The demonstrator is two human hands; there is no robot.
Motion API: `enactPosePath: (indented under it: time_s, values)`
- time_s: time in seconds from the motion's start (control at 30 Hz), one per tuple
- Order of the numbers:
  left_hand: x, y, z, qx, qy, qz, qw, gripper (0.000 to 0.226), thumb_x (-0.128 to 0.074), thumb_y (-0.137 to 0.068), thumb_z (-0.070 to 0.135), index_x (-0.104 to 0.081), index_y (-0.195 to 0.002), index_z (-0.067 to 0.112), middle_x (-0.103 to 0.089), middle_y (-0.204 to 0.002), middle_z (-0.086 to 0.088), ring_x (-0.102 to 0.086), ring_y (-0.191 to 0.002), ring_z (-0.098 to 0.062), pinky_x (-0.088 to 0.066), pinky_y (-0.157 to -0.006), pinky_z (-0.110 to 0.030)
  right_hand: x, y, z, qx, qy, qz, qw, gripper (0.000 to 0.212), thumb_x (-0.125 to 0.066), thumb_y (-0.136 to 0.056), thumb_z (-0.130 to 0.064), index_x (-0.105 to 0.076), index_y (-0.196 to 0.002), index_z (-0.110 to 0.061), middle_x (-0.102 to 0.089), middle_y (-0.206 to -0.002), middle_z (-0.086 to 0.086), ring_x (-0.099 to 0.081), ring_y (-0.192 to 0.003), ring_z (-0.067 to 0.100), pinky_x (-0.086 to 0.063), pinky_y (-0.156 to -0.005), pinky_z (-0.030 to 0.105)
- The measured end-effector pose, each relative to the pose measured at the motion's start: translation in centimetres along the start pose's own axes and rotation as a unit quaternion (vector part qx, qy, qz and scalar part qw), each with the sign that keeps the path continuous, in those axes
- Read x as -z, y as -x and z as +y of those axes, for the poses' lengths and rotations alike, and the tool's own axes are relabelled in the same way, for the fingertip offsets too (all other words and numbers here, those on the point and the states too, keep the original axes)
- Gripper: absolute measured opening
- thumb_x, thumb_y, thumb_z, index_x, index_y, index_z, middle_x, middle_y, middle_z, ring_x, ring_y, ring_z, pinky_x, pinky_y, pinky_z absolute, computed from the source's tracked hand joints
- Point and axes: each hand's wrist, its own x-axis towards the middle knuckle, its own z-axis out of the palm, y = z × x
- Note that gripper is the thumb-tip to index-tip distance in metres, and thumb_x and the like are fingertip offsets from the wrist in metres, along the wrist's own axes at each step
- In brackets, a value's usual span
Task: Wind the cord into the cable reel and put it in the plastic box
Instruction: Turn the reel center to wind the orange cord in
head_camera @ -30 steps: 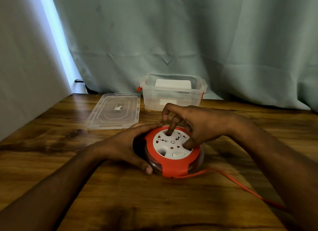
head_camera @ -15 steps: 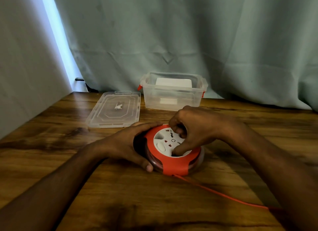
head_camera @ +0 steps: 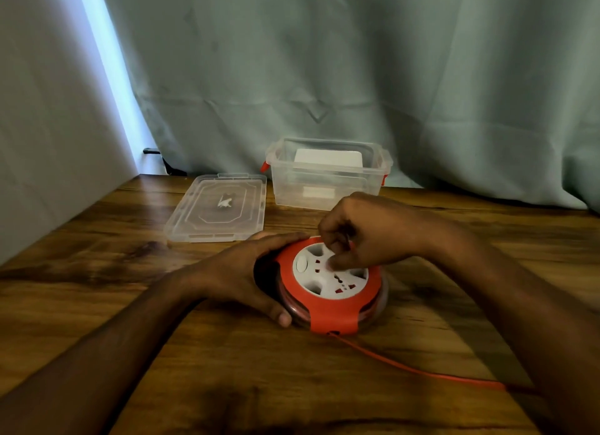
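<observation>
Two hands are working on the cable reel (head_camera: 331,285), which is lying flat on the wooden table (head_camera: 227,369), near centre. L hand (head_camera: 240,272) is cupping the reel's left side: fingers stretched along the far rim, thumb curled round the near edge, palm against the housing, so gripping the body. R hand (head_camera: 363,236) is hovering over the white socket face w/ fingers curled down; fingertips (head_camera: 331,262) are pressing on the face, approx. at its upper-centre. Whether a fingertip is sitting in one of the recesses: cannot tell, hand is covering that part. Orange cord (head_camera: 415,368) is exiting from the reel's near edge and trailing to the right across the table, disappearing under the R forearm. Wound cord is showing through the clear lower part of the reel. Plastic box (head_camera: 328,181) is standing open at the far edge of the table, behind the reel, well apart from it; something white is lying inside. Clear lid (head_camera: 217,210) is lying flat just left of the box. Pale green curtain (head_camera: 357,77) is hanging behind.
</observation>
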Motion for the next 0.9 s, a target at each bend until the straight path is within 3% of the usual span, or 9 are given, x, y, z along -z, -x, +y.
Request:
enactPosePath:
  time_s: [0.03, 0.1, 0.27, 0.37, 0.47, 0.57, 0.63, 0.73, 0.9]
  values:
    - [0.0, 0.0, 0.0, 0.000, -0.001, 0.000, 1.000, 0.127, -0.089, -0.044, 0.076, -0.018, -0.149, 0.066, -0.032, -0.154, 0.030, -0.035, -0.140, 0.006, -0.039, -0.117, -0.030, 0.4, 0.2, 0.3, 0.001, -0.017, -0.005, 1.000, 0.018, -0.083, -0.082, -0.028, -0.066, -0.083, -0.033, -0.065, -0.080, -0.026, -0.059, -0.076, -0.013, -0.043, -0.053, 0.011]
    - [0.0, -0.1, 0.0, -0.004, -0.001, 0.001, 1.000, 0.126, -0.089, -0.044, 0.076, -0.018, -0.148, 0.066, -0.033, -0.154, 0.032, -0.034, -0.140, 0.006, -0.038, -0.117, -0.030, 0.7, 0.4, 0.8, -0.009, -0.059, -0.034, 0.998, 0.034, -0.085, -0.079, -0.015, -0.066, -0.099, -0.035, -0.063, -0.092, -0.037, -0.057, -0.075, -0.020, -0.045, -0.052, 0.007]
    - [0.0, -0.1, 0.0, -0.019, 0.010, -0.003, 1.000, 0.126, -0.092, -0.048, 0.069, -0.022, -0.152, 0.059, -0.037, -0.152, 0.032, -0.038, -0.140, 0.005, -0.040, -0.118, -0.034, -0.3, 0.0, 1.4, -0.019, -0.070, -0.082, 0.994, 0.053, -0.083, -0.079, -0.006, -0.060, -0.115, -0.036, -0.060, -0.102, -0.032, -0.054, -0.075, -0.023, -0.042, -0.052, 0.002]
    - [0.0, 0.0, 0.0, -0.016, 0.007, -0.001, 1.000, 0.128, -0.091, -0.047, 0.071, -0.021, -0.153, 0.058, -0.035, -0.154, 0.030, -0.036, -0.141, 0.004, -0.039, -0.118, -0.037, -0.3, 0.0, 1.7, -0.027, -0.103, -0.075, 0.991, 0.058, -0.084, -0.076, -0.003, -0.055, -0.118, -0.031, -0.065, -0.124, -0.019, -0.054, -0.075, -0.027, -0.043, -0.052, 0.002]
    - [0.0, 0.0, 0.2, -0.019, 0.003, 0.000, 1.000, 0.126, -0.091, -0.046, 0.072, -0.020, -0.151, 0.063, -0.034, -0.154, 0.028, -0.034, -0.142, 0.002, -0.039, -0.118, -0.036, -0.2, 0.1, 1.5, -0.031, -0.115, -0.078, 0.990, 0.070, -0.086, -0.074, -0.004, -0.045, -0.125, -0.031, -0.069, -0.124, -0.015, -0.056, -0.077, -0.026, -0.045, -0.053, 0.003]
    - [0.1, 0.0, 0.1, -0.017, 0.006, -0.004, 1.000, 0.127, -0.092, -0.046, 0.071, -0.021, -0.151, 0.062, -0.034, -0.155, 0.029, -0.035, -0.142, 0.003, -0.039, -0.118, -0.037, -0.1, 0.3, 1.2, -0.033, -0.102, -0.078, 0.991, 0.081, -0.090, -0.071, -0.013, -0.036, -0.126, -0.037, -0.068, -0.120, -0.014, -0.062, -0.090, -0.012, -0.052, -0.059, 0.013]
    - [0.1, 0.1, -0.1, -0.013, 0.007, 0.001, 1.000, 0.129, -0.092, -0.045, 0.071, -0.021, -0.153, 0.059, -0.034, -0.154, 0.031, -0.035, -0.142, 0.005, -0.038, -0.119, -0.037, -0.2, 0.3, 0.8, -0.044, -0.084, -0.079, 0.992, 0.084, -0.091, -0.071, -0.023, -0.031, -0.127, -0.041, -0.067, -0.118, -0.012, -0.062, -0.101, 0.003, -0.057, -0.071, 0.022]
    - [0.1, 0.1, -0.1, -0.010, 0.007, 0.003, 1.000, 0.130, -0.093, -0.046, 0.070, -0.020, -0.153, 0.060, -0.033, -0.154, 0.032, -0.035, -0.141, 0.006, -0.038, -0.119, -0.036, -0.4, 0.3, 0.4, -0.056, -0.052, -0.078, 0.994, 0.076, -0.091, -0.070, -0.038, -0.038, -0.125, -0.038, -0.067, -0.110, -0.008, -0.064, -0.102, 0.011, -0.062, -0.077, 0.033]
    - [0.1, -0.1, -0.2, -0.006, 0.007, -0.005, 1.000, 0.128, -0.093, -0.047, 0.068, -0.020, -0.152, 0.061, -0.034, -0.155, 0.028, -0.036, -0.142, 0.002, -0.040, -0.118, -0.038, -0.5, 0.1, 0.3, -0.024, -0.013, -0.054, 0.998, 0.040, -0.089, -0.068, -0.048, -0.058, -0.087, -0.031, -0.062, -0.085, -0.013, -0.061, -0.082, 0.007, -0.051, -0.061, 0.024]
